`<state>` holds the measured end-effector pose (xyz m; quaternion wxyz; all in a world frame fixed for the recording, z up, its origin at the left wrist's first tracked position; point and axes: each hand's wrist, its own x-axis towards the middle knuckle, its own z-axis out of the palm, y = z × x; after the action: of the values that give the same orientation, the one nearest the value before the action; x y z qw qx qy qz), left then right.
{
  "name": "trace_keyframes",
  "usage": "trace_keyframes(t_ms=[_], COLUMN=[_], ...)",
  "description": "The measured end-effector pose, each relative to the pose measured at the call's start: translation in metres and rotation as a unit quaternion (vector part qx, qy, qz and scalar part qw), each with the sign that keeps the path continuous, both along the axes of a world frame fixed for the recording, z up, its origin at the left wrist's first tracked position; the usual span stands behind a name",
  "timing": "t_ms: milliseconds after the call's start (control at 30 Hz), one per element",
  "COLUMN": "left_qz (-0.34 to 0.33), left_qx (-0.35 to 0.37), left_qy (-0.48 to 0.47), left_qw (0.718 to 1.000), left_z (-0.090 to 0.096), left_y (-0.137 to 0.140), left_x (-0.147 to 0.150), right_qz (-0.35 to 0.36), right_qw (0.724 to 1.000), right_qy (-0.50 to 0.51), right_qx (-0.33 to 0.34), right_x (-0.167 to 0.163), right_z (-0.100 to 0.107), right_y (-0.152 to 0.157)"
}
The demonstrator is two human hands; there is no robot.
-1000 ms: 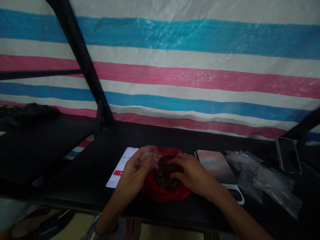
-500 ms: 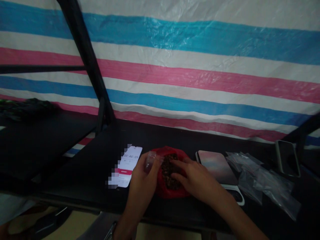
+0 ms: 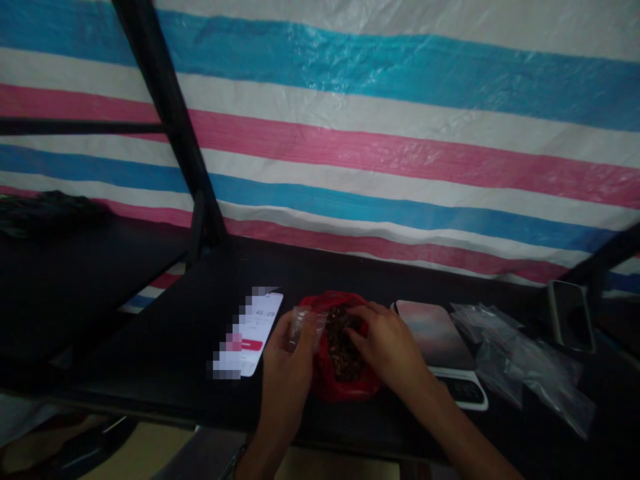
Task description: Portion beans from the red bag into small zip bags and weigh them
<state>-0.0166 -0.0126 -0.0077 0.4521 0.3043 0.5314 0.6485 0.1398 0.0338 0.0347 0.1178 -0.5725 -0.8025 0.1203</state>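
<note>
My left hand (image 3: 287, 363) is closed on a small clear plastic bag (image 3: 304, 323), held at the left rim of a red plastic bag (image 3: 367, 385). The red bag lies open on the black table and holds a heap of brown, dried-looking bits (image 3: 345, 363), whose exact kind I cannot make out. Over the heap, the thumb and fingers of my right hand (image 3: 387, 340) come together around some of the bits. The right forearm passes in front of a small digital scale (image 3: 433, 333) with a shiny plate and white front.
A phone with a lit timer screen (image 3: 257, 333) lies left of my hands. Several clear zip bags (image 3: 525, 367) are spread right of the scale, and another phone (image 3: 571, 317) leans at the far right. A black metal post (image 3: 173, 120) rises before the striped sheet (image 3: 375, 147).
My right hand's fingers, spread over the brown bits before, have drawn together around some of them. The clear bag in my left hand shows more opened out. The view has shifted slightly.
</note>
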Motion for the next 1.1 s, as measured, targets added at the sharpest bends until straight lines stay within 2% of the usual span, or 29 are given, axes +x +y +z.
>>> trace_keyframes(t_ms=[133, 267, 333, 400, 500, 600, 700, 867, 967, 1100], left_qz=[0.014, 0.025, 0.037, 0.053, 0.051, 0.008, -0.031, -0.058, -0.056, -0.031], left_qx=[0.015, 0.021, 0.026, 0.037, 0.041, 0.047, 0.066, 0.082, 0.091, 0.073], left_qy=[-0.044, -0.031, 0.031, 0.128, 0.273, 0.369, 0.435, 0.485, 0.493, 0.478], left_qw=[0.999, 0.999, 0.998, 0.99, 0.96, 0.928, 0.897, 0.869, 0.863, 0.875], left_z=[-0.009, -0.003, 0.003, 0.008, 0.008, 0.002, -0.001, -0.003, -0.004, -0.004], left_y=[0.002, -0.001, -0.003, -0.004, -0.002, 0.003, 0.009, 0.01, 0.009, 0.009], left_x=[0.005, 0.008, 0.006, 0.002, -0.005, -0.009, -0.007, -0.001, 0.002, 0.006], right_qz=[-0.005, 0.002, -0.005, -0.009, -0.008, -0.014, -0.018, 0.033, 0.044, 0.073], right_qw=[0.99, 0.97, 0.953, 0.924, 0.878, 0.859, 0.868, 0.923, 0.949, 0.967], right_qy=[0.133, 0.217, 0.264, 0.328, 0.416, 0.455, 0.451, 0.376, 0.312, 0.237], right_qx=[-0.054, -0.11, -0.15, -0.196, -0.237, -0.234, -0.206, -0.077, 0.013, 0.061], right_x=[0.0, 0.002, 0.006, 0.012, 0.022, 0.029, 0.03, 0.019, 0.011, 0.002], right_z=[-0.007, -0.015, -0.017, -0.014, -0.003, 0.01, 0.018, 0.025, 0.031, 0.036], right_y=[0.002, 0.006, 0.009, 0.012, 0.013, 0.012, 0.009, 0.0, -0.008, -0.018])
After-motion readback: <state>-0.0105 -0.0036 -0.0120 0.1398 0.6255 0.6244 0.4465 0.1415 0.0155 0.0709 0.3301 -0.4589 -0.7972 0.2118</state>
